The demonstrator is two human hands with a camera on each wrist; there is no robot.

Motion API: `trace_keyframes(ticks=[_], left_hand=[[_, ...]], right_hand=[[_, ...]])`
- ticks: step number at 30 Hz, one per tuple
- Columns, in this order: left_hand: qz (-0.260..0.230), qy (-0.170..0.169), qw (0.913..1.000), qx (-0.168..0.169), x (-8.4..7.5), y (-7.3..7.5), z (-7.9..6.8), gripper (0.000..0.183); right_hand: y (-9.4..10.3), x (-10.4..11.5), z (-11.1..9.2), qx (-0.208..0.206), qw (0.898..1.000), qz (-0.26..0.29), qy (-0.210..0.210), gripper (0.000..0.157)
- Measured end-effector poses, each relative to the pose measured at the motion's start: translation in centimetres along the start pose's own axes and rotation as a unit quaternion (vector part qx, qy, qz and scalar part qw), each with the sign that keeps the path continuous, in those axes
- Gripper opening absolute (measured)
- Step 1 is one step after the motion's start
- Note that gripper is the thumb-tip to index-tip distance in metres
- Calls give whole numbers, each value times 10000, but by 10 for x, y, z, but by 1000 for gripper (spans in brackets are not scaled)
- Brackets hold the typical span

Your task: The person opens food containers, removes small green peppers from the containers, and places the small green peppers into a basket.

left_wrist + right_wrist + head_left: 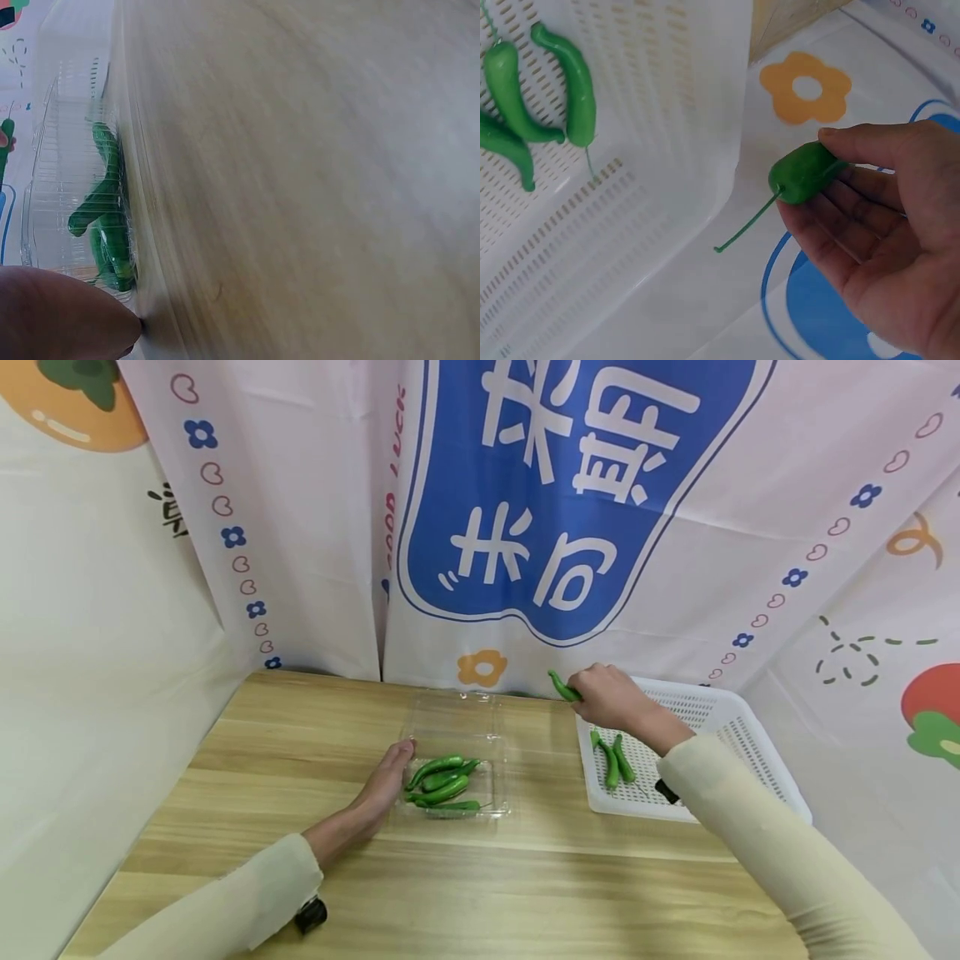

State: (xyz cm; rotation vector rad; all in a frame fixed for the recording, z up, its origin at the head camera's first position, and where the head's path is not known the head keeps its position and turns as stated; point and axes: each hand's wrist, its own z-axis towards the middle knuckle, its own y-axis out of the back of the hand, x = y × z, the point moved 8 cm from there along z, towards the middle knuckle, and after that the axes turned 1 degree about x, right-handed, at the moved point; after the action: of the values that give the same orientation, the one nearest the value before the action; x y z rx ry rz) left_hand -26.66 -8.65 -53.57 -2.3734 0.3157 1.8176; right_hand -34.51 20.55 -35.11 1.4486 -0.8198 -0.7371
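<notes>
My right hand point(606, 695) pinches a green chili pepper point(804, 172) between thumb and fingers, above the basket's far left corner. In the right wrist view its thin stem points away from the palm. Three more green peppers point(579, 90) lie on the floor of the white basket point(772, 768). On the left, a clear plastic box point(501, 777) with its lid point(453, 714) folded back holds several green peppers point(442, 789). My left hand point(382, 789) rests against the box's left side, fingers extended. Only part of that hand shows in the left wrist view.
All of this stands on a wooden table point(480, 893). Behind it hangs a printed white cloth point(315, 527) that reaches the table's back edge. The basket stands to the right of the box, with bare wood between them.
</notes>
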Motion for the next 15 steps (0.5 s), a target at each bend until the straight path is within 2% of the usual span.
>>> trace_keyframes(ticks=[8,15], left_hand=[[20,-47,10000,-17,-1,1,0,60],[29,15,10000,-11,1,1,-2,61]], right_hand=[[-1,-44,-11,220,9979,272,-546,30],[-14,-80,-26,767,9899,537,-1060,27]])
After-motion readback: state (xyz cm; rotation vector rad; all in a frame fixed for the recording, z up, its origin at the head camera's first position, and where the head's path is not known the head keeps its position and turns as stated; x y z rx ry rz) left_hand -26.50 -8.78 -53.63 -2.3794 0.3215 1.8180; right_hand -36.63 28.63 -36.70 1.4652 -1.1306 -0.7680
